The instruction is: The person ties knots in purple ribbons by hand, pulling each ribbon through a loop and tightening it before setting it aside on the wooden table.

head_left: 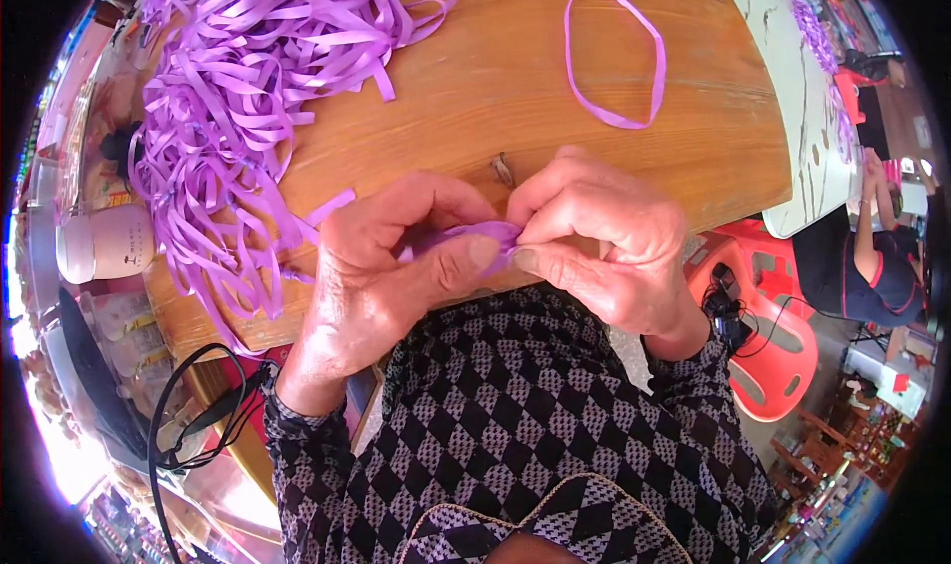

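Close together over the table's near edge, both my hands are closed on one purple ribbon (466, 235). My left hand (386, 267) has its fingers curled round a bunched part, with the thumb lying along it. Thumb and fingertip of my right hand (604, 242) pinch the ribbon just beside the left thumb. The exact shape of the ribbon between the fingers is partly hidden. Left of my left hand spreads a big tangled pile of purple ribbons (267, 59), some strands trailing down past the near edge. One ribbon loop (659, 59) lies apart at the far right.
The wooden table (475, 89) has a curved right side, and a white marbled table (773, 59) adjoins it. Red plastic chairs (768, 366) stand at the right, with another person (862, 267) beyond. Black cables (163, 435) hang by my left forearm.
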`<state>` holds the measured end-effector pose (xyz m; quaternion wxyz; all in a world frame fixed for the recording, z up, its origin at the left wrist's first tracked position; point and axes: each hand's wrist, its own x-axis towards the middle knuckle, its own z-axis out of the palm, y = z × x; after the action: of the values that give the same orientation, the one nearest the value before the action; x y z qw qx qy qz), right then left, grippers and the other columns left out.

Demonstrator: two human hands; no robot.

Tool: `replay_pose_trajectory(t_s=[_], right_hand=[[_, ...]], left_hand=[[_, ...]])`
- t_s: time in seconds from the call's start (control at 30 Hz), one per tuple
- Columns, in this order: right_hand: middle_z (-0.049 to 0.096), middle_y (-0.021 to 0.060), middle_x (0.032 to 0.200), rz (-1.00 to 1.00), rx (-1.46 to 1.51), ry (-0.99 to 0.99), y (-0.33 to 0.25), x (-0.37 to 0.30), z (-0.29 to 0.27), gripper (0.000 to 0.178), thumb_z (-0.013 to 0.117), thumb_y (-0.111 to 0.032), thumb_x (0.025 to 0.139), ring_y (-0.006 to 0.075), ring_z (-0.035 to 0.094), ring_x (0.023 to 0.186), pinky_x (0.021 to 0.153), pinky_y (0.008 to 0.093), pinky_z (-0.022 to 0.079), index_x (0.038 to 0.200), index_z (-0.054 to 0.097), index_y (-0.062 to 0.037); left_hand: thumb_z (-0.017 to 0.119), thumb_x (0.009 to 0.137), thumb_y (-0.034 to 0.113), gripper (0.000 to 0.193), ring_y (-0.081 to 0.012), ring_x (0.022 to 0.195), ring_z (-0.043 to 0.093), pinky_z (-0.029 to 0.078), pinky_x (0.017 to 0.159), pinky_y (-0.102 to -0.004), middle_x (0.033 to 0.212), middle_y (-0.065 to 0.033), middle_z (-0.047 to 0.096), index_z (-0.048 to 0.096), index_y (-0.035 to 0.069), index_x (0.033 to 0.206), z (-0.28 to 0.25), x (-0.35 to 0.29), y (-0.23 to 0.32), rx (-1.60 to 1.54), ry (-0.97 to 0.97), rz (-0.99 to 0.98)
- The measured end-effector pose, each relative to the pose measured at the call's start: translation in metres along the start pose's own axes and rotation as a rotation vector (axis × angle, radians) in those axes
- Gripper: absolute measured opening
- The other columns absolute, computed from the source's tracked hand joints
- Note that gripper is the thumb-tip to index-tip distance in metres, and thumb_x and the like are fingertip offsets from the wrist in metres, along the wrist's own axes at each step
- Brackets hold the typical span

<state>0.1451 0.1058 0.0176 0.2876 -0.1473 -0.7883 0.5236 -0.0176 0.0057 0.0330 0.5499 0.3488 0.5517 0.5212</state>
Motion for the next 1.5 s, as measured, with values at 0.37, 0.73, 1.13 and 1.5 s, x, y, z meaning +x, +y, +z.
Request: replay_pose_trajectory(t_s=[0.37, 0.73, 1.13, 1.5], right_hand=[[0.059, 0.0135, 0.087, 0.157, 0.345, 0.099, 0.007, -0.006, 0.012, 0.007, 0.066, 0.005, 0.070, 0.0167, 0.055, 0.076, 0.069, 0.0263, 0.043, 0.072, 0.060, 0.0034], [0.057, 0.0118, 0.079, 0.307, 0.413, 0.036, 0.007, -0.016, 0.000, 0.009, 0.062, 0.008, 0.066, 0.0137, 0.052, 0.070, 0.059, 0.0245, 0.039, 0.067, 0.055, 0.0019], [0.056, 0.0066, 0.072, -0.164, -0.241, -0.044, 0.000, 0.000, 0.000, 0.019, 0.058, 0.008, 0.052, 0.0215, 0.048, 0.062, 0.055, 0.0301, 0.037, 0.064, 0.049, -0.0034], [0.055, 0.0055, 0.071, -0.068, -0.093, -0.100, 0.008, -0.006, -0.007, 0.022, 0.057, 0.008, 0.048, 0.0204, 0.047, 0.061, 0.054, 0.0287, 0.036, 0.063, 0.048, -0.0046]], left_hand=[[0.061, 0.085, 0.008, 0.011, -0.0010, 0.059, 0.045, 0.036, 0.052, -0.0153, 0.068, 0.0031, 0.053, 0.054, 0.000, 0.086, 0.013, -0.001, -0.022, 0.264, 0.187, 0.331], [0.063, 0.081, 0.010, 0.012, -0.0065, 0.060, 0.050, 0.039, 0.054, -0.0191, 0.070, -0.0004, 0.056, 0.058, 0.001, 0.087, -0.002, -0.013, -0.016, -0.007, 0.321, 0.248], [0.066, 0.077, 0.004, 0.015, -0.0091, 0.071, 0.055, 0.042, 0.060, -0.0214, 0.084, -0.0049, 0.060, 0.059, -0.003, 0.088, 0.012, -0.006, -0.010, 0.057, 0.005, 0.125], [0.061, 0.071, -0.004, 0.011, -0.0096, 0.057, 0.050, 0.037, 0.051, -0.0224, 0.067, -0.0036, 0.053, 0.060, 0.000, 0.081, -0.002, -0.009, -0.008, 0.463, 0.114, 0.317]])
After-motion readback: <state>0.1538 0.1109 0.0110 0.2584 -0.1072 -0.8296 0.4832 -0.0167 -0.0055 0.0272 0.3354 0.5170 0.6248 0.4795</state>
